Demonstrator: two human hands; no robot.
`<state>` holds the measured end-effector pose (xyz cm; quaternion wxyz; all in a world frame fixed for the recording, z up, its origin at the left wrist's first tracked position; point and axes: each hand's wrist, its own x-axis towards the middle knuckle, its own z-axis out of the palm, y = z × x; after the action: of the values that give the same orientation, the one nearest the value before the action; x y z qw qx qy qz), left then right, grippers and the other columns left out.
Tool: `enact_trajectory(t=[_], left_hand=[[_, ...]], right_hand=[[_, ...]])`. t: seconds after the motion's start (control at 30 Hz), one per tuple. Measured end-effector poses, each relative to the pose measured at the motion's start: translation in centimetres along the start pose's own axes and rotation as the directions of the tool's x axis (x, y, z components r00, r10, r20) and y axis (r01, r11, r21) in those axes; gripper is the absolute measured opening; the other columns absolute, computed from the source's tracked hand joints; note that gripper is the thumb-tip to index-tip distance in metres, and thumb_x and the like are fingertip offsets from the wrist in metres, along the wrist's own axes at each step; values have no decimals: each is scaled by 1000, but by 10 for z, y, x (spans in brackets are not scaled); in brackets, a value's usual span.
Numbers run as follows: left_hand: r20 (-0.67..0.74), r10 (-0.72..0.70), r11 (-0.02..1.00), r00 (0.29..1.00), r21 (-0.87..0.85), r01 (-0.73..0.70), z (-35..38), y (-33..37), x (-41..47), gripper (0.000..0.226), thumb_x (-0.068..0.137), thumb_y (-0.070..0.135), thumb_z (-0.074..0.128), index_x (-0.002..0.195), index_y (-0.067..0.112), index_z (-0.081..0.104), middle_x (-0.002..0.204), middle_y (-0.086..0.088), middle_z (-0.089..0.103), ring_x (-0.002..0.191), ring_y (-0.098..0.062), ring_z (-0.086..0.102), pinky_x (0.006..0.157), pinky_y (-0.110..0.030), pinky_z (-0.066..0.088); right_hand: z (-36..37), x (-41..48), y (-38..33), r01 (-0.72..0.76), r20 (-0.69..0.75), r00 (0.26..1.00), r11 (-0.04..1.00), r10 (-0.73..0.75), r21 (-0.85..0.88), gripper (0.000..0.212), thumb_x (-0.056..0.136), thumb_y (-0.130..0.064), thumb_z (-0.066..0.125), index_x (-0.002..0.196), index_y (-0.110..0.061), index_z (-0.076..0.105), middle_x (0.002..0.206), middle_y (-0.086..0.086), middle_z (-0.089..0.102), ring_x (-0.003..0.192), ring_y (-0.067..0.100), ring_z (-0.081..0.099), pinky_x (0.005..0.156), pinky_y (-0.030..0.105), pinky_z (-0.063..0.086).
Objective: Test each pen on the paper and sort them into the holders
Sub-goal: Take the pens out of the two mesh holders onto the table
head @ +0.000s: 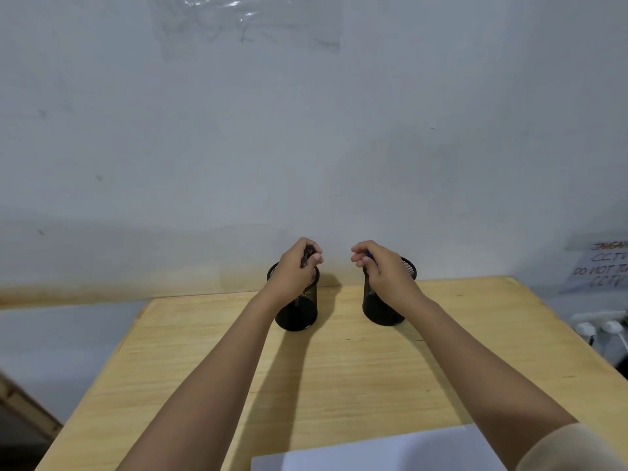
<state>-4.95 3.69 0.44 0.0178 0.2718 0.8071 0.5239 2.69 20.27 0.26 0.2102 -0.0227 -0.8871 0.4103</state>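
Black mesh, pale wood, white paper

Beneath the left hand (295,270) stands a black holder (299,311) of fine wire mesh; beneath the right hand (380,266), a second black mesh holder (382,309). The pen (307,256) in the left hand's fingers is dark, the one (368,255) in the right hand's blue. Under both forearms the table (339,379) is light yellow wood with faint grain lines. Nearer than the hands lies white paper (380,452). The right sleeve (574,450) is beige. Beyond the hands, the wall (306,130) is pale grey-white.

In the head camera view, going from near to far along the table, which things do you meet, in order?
White paper at the near edge → bare wooden table → two black mesh holders side by side, with the hands above them → wall.
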Motion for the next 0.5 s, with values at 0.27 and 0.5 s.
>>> enact_trajectory(t=[0.27,0.5], left_hand=[[-73,29,999,997,-44,-32,4,7,-1,7,97,13,44,99,17,50,90,2,57,94,-20,56,76,-18,40],[-107,120,991,987,-55,-126,-2,43,1,7,97,14,43,98,17,49,89,4,56,92,-18,54,75,-13,40]], right_hand=[[-3,1,1,46,-47,998,999,-47,-26,34,94,3,32,120,-4,53,94,6,57,87,18,51,74,17,35],[-22,5,-19,72,-101,992,997,-73,-11,39,94,4,29,126,-9,47,97,5,55,89,18,50,75,17,37]])
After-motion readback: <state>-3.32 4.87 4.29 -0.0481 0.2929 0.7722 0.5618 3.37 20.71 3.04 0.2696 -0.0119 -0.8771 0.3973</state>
